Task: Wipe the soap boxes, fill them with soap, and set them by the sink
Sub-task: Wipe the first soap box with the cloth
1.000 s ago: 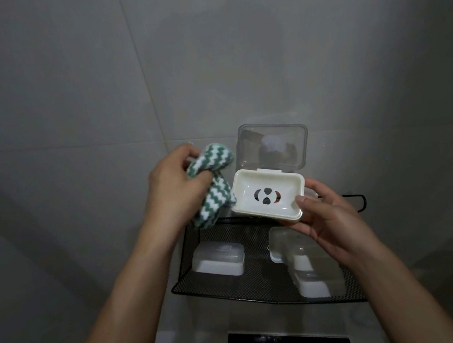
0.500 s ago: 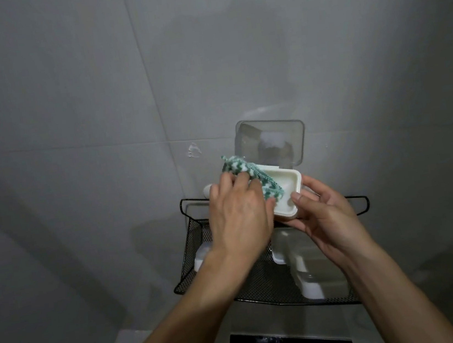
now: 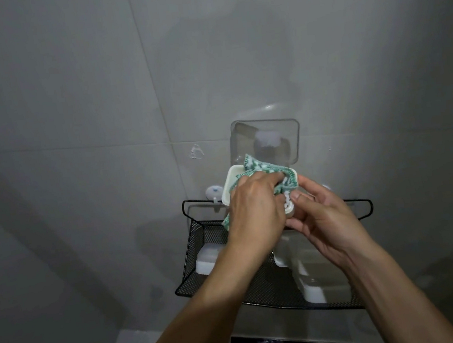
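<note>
Left hand (image 3: 254, 213) presses cloth (image 3: 260, 175) into soap box (image 3: 231, 183); right hand (image 3: 323, 216) grips box.

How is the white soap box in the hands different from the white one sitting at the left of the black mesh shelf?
The held white plastic soap box has its clear lid open; the shelf's white soap box looks closed. The held one is being wiped with a green-and-white cloth; the other lies untouched on the black mesh shelf. Both are white.

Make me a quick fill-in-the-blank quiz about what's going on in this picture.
1. The left hand presses a green and white ____ into the soap box.
2. The soap box's clear lid stands ____.
3. The right hand ____ the soap box.
4. Below the hands hangs a black mesh ____.

Missing words: cloth; open; holds; basket
</note>
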Tool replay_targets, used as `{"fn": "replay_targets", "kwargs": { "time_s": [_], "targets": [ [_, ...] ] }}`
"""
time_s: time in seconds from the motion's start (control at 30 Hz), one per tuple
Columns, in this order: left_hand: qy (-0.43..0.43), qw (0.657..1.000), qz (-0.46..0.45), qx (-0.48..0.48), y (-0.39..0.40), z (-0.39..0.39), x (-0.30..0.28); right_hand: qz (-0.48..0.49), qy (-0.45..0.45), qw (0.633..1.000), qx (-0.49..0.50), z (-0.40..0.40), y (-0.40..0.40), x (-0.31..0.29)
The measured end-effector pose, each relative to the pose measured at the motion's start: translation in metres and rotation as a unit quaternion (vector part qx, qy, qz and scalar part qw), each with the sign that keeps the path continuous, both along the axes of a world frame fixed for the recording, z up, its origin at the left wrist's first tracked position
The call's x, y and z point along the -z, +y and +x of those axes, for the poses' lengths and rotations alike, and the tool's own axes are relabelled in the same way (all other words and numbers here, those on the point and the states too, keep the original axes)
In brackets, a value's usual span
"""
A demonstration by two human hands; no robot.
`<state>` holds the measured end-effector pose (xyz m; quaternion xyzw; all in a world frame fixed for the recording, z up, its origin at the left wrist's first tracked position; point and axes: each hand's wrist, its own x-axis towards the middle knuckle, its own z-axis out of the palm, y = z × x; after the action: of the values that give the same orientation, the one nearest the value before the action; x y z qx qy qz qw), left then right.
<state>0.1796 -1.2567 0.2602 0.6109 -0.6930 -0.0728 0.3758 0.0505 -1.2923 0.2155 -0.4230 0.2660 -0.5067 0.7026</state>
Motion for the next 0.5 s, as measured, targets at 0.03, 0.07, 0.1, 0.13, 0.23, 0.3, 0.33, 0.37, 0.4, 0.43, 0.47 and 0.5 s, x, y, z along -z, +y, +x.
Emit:
{"fn": "replay_targets", "kwargs": {
  "time_s": [0.03, 0.07, 0.1, 0.13, 0.23, 0.3, 0.33, 0.37, 0.4, 0.43, 0.47, 0.5],
  "targets": [
    [0.001, 1.000, 0.014, 0.013, -0.001, 0.001, -0.001, -0.001, -0.004, 1.000, -0.003, -0.002, -0.001, -0.001],
    [-0.001, 0.999, 0.029, 0.027, -0.002, 0.004, -0.002, -0.003, -0.008, 1.000, -0.007, -0.003, -0.001, -0.002],
    [-0.005, 0.998, 0.045, 0.041, -0.004, 0.006, -0.004, -0.004, -0.014, 1.000, -0.011, -0.005, -0.002, -0.002],
    [-0.009, 0.997, 0.059, 0.054, -0.005, 0.009, -0.005, -0.004, -0.019, 1.000, -0.015, -0.007, -0.002, -0.002],
    [-0.034, 0.992, 0.083, 0.084, -0.006, 0.014, -0.010, 0.000, -0.029, 0.999, -0.014, -0.009, -0.004, -0.004],
    [-0.068, 0.989, 0.091, 0.092, -0.006, 0.018, -0.012, 0.006, -0.030, 1.000, -0.004, -0.010, -0.004, -0.003],
    [-0.086, 0.987, 0.094, 0.094, -0.006, 0.020, -0.013, 0.008, -0.027, 1.000, 0.000, -0.011, -0.004, -0.003],
    [-0.100, 0.986, 0.093, 0.098, -0.005, 0.023, -0.013, 0.007, -0.021, 1.000, 0.002, -0.012, -0.004, -0.003],
    [-0.111, 0.985, 0.086, 0.103, -0.004, 0.025, -0.013, 0.003, -0.016, 1.000, 0.002, -0.013, -0.004, -0.004],
    [-0.122, 0.984, 0.071, 0.107, -0.002, 0.027, -0.013, -0.001, -0.012, 1.000, 0.002, -0.014, -0.004, -0.004],
    [-0.134, 0.983, 0.053, 0.110, -0.002, 0.028, -0.012, -0.003, -0.010, 1.000, 0.000, -0.014, -0.004, -0.004],
    [-0.143, 0.983, 0.037, 0.112, -0.002, 0.029, -0.012, -0.003, -0.009, 1.000, -0.001, -0.014, -0.004, -0.005]
  ]
}}
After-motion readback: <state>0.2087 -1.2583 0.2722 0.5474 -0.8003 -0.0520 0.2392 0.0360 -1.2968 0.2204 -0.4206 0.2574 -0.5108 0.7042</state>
